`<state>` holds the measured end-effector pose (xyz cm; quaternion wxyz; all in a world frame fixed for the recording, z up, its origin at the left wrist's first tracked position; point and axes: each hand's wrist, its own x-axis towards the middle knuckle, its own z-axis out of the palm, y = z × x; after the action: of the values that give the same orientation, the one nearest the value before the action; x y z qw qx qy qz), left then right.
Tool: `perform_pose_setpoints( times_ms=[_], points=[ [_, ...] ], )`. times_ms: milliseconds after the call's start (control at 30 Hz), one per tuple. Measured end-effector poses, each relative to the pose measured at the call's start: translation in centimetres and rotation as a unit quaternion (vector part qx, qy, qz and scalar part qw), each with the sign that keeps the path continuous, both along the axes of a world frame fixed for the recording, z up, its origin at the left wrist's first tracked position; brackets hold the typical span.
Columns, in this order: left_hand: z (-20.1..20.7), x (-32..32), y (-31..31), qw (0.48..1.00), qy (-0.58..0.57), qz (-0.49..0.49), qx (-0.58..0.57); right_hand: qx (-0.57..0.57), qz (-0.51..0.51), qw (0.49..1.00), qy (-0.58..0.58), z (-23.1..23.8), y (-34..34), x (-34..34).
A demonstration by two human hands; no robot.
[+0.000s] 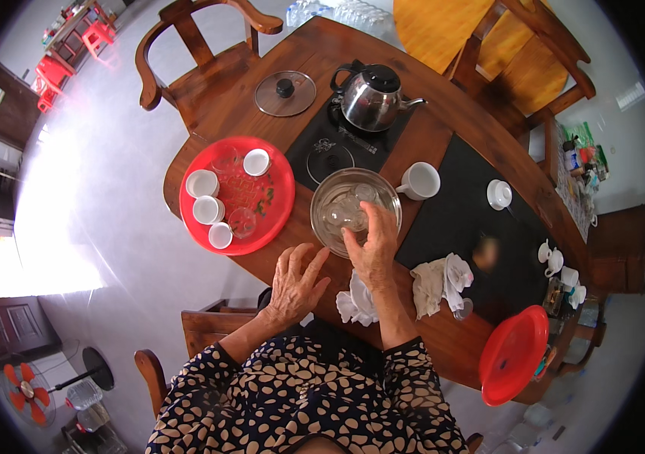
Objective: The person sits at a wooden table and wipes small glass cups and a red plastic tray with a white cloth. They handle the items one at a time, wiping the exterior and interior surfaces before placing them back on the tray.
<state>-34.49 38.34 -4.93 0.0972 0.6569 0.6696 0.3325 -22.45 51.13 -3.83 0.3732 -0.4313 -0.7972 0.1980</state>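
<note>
A round metal bowl [318, 198] stands in the middle of the table with several small clear glass cups [338, 215] in it. My right hand [373, 246] reaches over its near right rim. The thumb and fingers are apart, close to the glasses, and no glass shows gripped between them. Left of the bowl, my left hand [294, 284] hovers near the table edge with fingers spread and nothing in it. A red round tray [281, 189] on the left carries white cups [203, 184] and glass cups [242, 222]. Beneath my right wrist lies a crumpled white cloth [356, 301].
Behind the bowl, a steel kettle [372, 98] sits on a black cooktop [315, 144] beside a glass lid [285, 94]. To the right are a white mug [419, 181], a beige cloth [430, 287], a lidded white cup [499, 194] and another red tray [515, 356]. Wooden chairs [201, 64] surround the table.
</note>
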Motion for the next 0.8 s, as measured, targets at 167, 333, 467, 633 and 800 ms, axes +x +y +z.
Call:
perform_pose_setpoints(
  times_ms=[167, 333, 467, 633, 800],
  points=[
    [-1.1, -0.5, 0.3, 0.999, -0.027, -0.017, -0.017, 0.012, -0.012, 0.998, -0.055, -1.4, 0.1, -1.7],
    [-2.5, -0.4, -0.1, 0.999, -0.022, -0.008, -0.042, 0.002, 0.006, 0.997, -0.082, -1.6, 0.3, -2.3],
    [-2.8, -0.5, -0.1, 0.998, -0.025, -0.018, -0.061, -0.007, 0.004, 0.995, -0.1, -2.0, 0.4, -2.4],
    [-2.6, -0.5, 0.1, 0.997, -0.034, -0.026, -0.064, -0.01, 0.0, 0.994, -0.113, -2.3, 0.3, -2.3],
    [-1.8, -0.4, -0.2, 0.998, -0.046, -0.01, -0.044, 0.017, 0.013, 0.997, -0.075, -0.6, -0.1, -2.2]
  ],
)
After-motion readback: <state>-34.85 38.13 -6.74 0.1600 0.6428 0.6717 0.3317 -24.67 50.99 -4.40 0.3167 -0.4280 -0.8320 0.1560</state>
